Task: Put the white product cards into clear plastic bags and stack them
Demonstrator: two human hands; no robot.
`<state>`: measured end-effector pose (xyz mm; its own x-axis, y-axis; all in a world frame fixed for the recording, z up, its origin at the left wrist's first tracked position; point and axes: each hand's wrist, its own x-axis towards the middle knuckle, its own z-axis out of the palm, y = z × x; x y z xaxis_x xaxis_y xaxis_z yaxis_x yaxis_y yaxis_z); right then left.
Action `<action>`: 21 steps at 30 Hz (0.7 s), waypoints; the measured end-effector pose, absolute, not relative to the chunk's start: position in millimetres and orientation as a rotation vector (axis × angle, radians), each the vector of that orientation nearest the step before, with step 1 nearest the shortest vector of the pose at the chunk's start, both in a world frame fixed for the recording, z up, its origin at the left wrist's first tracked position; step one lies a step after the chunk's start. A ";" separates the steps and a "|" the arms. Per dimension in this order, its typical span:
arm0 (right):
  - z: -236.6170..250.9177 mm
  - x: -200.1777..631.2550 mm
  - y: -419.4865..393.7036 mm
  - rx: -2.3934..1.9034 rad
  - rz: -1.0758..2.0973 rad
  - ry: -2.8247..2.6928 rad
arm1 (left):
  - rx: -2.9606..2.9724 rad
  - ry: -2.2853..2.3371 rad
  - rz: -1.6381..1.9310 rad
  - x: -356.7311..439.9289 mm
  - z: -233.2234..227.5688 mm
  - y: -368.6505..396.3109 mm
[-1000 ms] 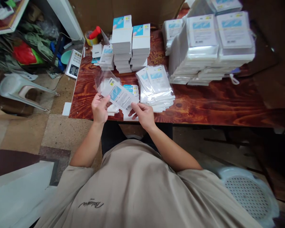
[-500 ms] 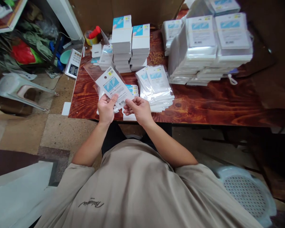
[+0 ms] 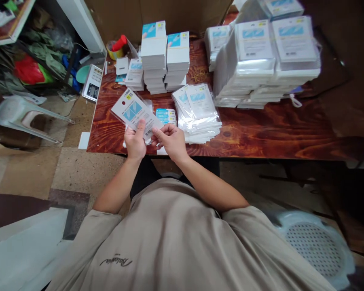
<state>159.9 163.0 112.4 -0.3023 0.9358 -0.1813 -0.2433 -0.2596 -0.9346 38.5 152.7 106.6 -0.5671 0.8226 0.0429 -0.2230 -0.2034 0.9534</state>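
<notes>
A white printed card [image 3: 135, 111] with blue pictures lies tilted between my hands, over the table's front edge. A clear plastic sleeve shows as a thin margin around its upper end. My left hand [image 3: 135, 143] is closed on the card's lower left side, thumb across its face. At the lower right corner, my right hand [image 3: 172, 142] pinches the card's end between thumb and fingers. Just behind my right hand lie several blue-and-white cards [image 3: 166, 115], fanned out. To their right is a pile of sleeved cards [image 3: 198, 109].
Tall card stacks [image 3: 153, 54] stand at the back. Bundles of sleeved cards [image 3: 255, 52] rise at the back right of the wooden table [image 3: 269, 133]. A tape roll [image 3: 115, 50] sits at the back left. Plastic stools [image 3: 315, 250] stand on the floor.
The card has tilted further left and now reaches close to the sleeve's far end, where clear film stuck out before. Both hands keep hold; the right has shifted slightly left.
</notes>
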 end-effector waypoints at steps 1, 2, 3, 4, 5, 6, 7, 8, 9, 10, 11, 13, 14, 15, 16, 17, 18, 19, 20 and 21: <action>112.6 161.3 164.1 -1.056 1.574 -1.170 | 0.756 1.332 1.861 40.6 105.2 150.8; 112.7 163.4 166.1 -1.112 1.405 -1.267 | 0.769 1.343 1.871 41.2 105.2 149.8; 112.7 166.1 169.2 -1.153 1.232 -1.351 | 0.788 1.358 1.867 40.7 106.4 149.5; 112.6 169.3 173.8 -1.166 1.103 -1.419 | 0.816 1.374 1.830 39.1 108.3 149.9; 112.3 173.2 180.1 -1.154 1.044 -1.475 | 0.855 1.393 1.758 36.5 110.5 150.8; 111.6 178.2 188.4 -1.125 1.051 -1.523 | 0.902 1.416 1.660 32.7 112.6 152.1; 110.3 184.7 198.4 -1.095 1.088 -1.559 | 0.953 1.457 1.561 27.3 114.1 153.8; 108.3 193.2 209.9 -1.080 1.120 -1.582 | 1.008 1.533 1.483 20.2 114.8 155.7; 105.5 203.8 222.4 -1.107 1.097 -1.584 | 1.069 1.652 1.432 11.0 114.2 157.9; 101.9 216.2 235.1 -1.172 0.994 -1.566 | 1.128 1.808 1.407 0.0 112.4 160.2; 97.7 230.0 247.1 -1.259 0.853 -1.552 | 1.205 2.004 1.406 -12.6 109.3 162.8; 88.8 256.8 266.2 -1.501 0.601 -1.563 | 1.343 2.348 1.209 -39.7 100.2 168.1; 85.1 267.4 271.8 -1.633 0.500 -1.578 | 1.343 2.441 1.044 -52.4 94.8 170.8; 82.5 274.8 274.1 -1.734 0.396 -1.593 | 1.326 2.467 0.885 -63.7 89.3 173.4; 81.3 278.4 273.0 -1.800 0.298 -1.608 | 1.312 2.458 0.786 -73.0 84.1 175.9; 81.6 277.8 268.5 -1.816 0.214 -1.632 | 1.283 2.430 0.736 -80.3 79.6 178.3; 83.4 273.5 260.8 -1.779 0.161 -1.686 | 1.260 2.390 0.720 -85.5 76.1 180.6; 86.5 266.1 250.6 -1.694 0.149 -1.788 | 1.242 2.352 0.730 -89.2 73.7 182.8; 90.6 256.5 238.5 -1.573 0.176 -1.932 | 1.228 2.317 0.744 -91.5 72.4 184.8; 95.2 245.7 225.7 -1.409 0.246 -2.139 | 1.223 2.289 0.754 -93.1 72.2 186.6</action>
